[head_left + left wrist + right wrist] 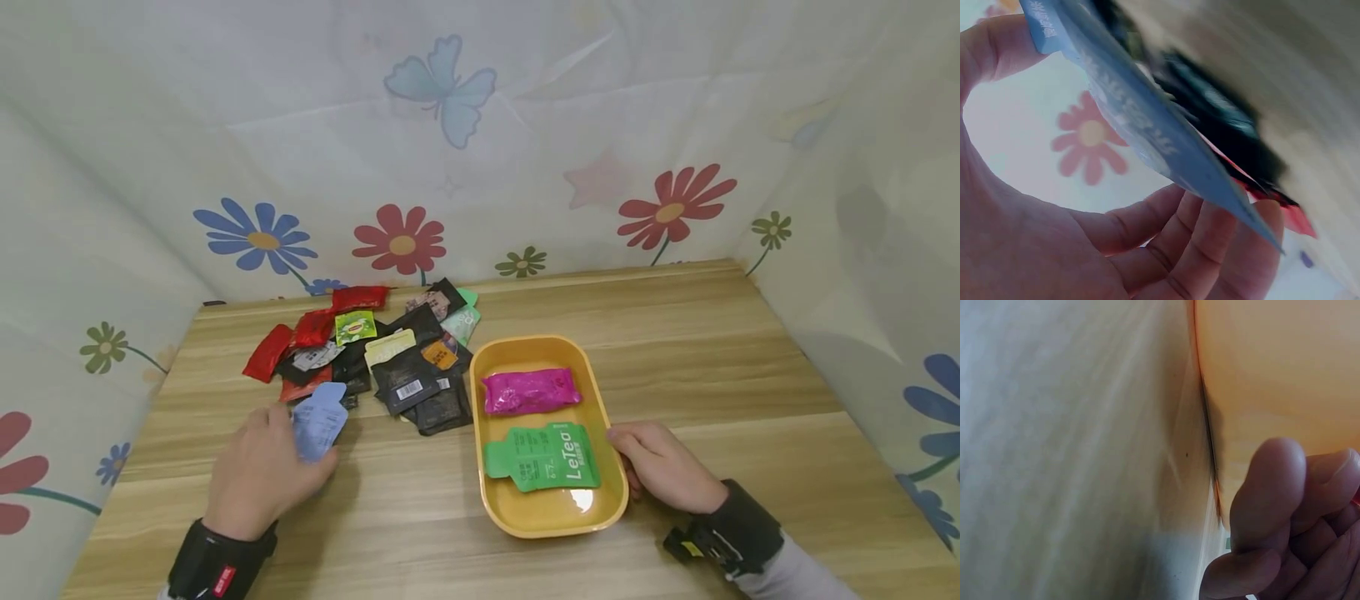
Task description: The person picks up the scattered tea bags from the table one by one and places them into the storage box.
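My left hand [258,471] holds a light blue tea sachet [318,421] with a narrow neck, just in front of a heap of packets. In the left wrist view the thumb and fingertips pinch the blue sachet [1141,119] at its edges. At the right side of a yellow plastic tray [551,525], my right hand [667,462] grips the rim, thumb at the edge and other fingers curled against the outer wall. Inside the tray lie a magenta packet [531,392] and a green LeTea sachet [555,457]. The right wrist view shows the curled fingers [1272,494] near the tray wall [1279,381].
Left of the tray, black sachets [405,379], red packets [268,353] and a yellow-green sachet [355,327] overlap in a heap on the wooden table [720,350]. A pale green sachet [462,323] lies at its back. Flower-printed cloth [525,167] stands around the table.
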`<action>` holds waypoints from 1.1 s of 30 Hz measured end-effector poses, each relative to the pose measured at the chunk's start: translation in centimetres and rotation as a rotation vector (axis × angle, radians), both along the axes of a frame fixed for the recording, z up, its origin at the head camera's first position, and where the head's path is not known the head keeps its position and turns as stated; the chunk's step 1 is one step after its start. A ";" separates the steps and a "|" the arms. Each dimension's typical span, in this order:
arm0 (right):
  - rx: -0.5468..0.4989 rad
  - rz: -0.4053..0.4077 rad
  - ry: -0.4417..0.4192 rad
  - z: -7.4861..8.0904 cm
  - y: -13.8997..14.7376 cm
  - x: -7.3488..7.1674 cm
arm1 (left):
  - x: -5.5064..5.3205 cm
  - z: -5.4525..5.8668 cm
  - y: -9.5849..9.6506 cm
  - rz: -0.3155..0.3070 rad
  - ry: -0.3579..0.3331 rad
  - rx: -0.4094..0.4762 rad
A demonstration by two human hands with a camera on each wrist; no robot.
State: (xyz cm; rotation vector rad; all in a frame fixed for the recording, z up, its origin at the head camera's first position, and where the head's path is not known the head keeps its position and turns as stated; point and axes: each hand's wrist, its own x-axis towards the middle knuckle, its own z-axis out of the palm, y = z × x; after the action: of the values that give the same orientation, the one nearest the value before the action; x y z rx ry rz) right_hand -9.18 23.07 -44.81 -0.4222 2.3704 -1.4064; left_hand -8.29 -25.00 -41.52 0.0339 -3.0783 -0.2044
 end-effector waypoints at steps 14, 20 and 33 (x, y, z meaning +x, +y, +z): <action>0.007 -0.008 -0.012 -0.2 0.0 -0.1 | -1.7 3.4 9.6 -0.377 0.152 0.094; -0.005 0.002 -0.009 -0.2 0.1 -0.1 | -2.4 4.0 14.4 -0.573 0.199 0.176; -0.052 0.025 0.036 -0.5 0.6 0.1 | -1.3 4.4 21.3 -0.840 0.178 0.165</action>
State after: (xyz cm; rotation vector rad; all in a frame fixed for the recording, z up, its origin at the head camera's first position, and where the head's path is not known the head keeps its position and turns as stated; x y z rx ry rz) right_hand -9.08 23.63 -45.33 -0.4926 2.3525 -1.4641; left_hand -9.64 -3.68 -37.10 -1.1921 -2.6870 -0.4533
